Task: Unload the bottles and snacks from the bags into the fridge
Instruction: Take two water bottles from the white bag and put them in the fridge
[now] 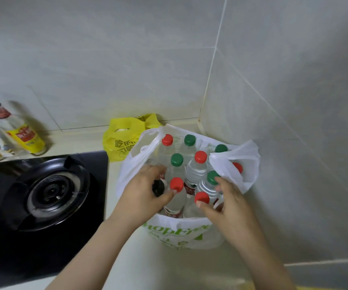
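Head view; left hand [146, 193] grips dark-capped bottle [158, 187], right hand [229, 206] pinches red-capped bottle [201, 198] (clear plastic).

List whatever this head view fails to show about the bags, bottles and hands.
All in the head view:
The yellow bag: its contents are hidden by its own folds and the white bag.
The dark-capped item: mostly covered by the left hand.
Grip of the left hand and right hand: fingers are buried among the bottles.
The condiment bottles: blurred, cut by the left edge.
The fridge: outside the frame.
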